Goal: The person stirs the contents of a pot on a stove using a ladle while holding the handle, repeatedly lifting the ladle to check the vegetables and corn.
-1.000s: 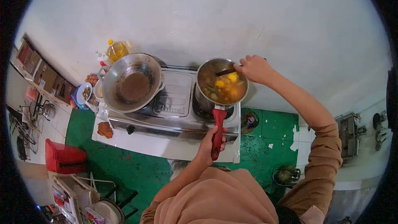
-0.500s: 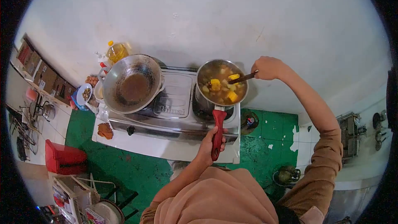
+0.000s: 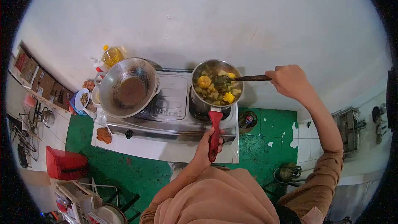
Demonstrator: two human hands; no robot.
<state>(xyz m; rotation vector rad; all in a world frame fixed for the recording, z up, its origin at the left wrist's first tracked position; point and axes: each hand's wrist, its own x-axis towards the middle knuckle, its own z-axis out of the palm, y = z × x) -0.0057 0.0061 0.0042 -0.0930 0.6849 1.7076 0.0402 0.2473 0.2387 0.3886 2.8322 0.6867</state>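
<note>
A steel saucepan (image 3: 193,86) with a red handle (image 3: 214,120) sits on the right burner of the stove. My left hand (image 3: 203,147) is wrapped around that handle, thumb along its side. Chunky soup (image 3: 215,87) fills the pan, with yellow corn pieces (image 3: 228,97), pale chunks and green leaves showing at the surface. To the right of the pan, my right hand (image 3: 290,82) grips a dark wooden spatula (image 3: 255,78). The spatula lies nearly level across the pan's right rim, and its far end is hidden in the soup.
A large wok (image 3: 107,89) with brown residue stands on the left burner. Behind it is an oil bottle (image 3: 112,56); eggs (image 3: 88,85) and a small white plate (image 3: 78,101) are at its left. A brown cloth (image 3: 104,135) lies on the counter's front left.
My right hand has shifted right and down, bringing the spatula closer to level. The soup has been turned over: green leaves now show and the corn pieces have moved.
</note>
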